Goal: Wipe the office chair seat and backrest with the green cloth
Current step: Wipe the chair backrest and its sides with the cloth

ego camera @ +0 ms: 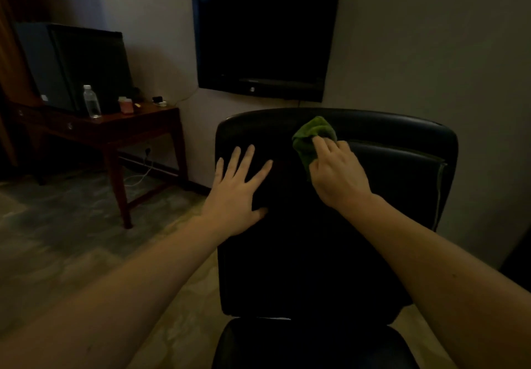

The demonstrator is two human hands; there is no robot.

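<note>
A black office chair faces me, its backrest (316,253) filling the middle of the view and its seat (310,345) at the bottom edge. My left hand (238,190) lies flat with spread fingers on the upper left of the backrest. My right hand (337,172) holds the bunched green cloth (311,136) against the upper part of the backrest, just below its top edge. Part of the cloth is hidden under my fingers.
A dark television (267,32) hangs on the wall behind the chair. At the left stands a wooden desk (115,130) with a water bottle (92,101), a dark appliance (77,64) and small items. A cable (142,173) trails on the floor beneath it.
</note>
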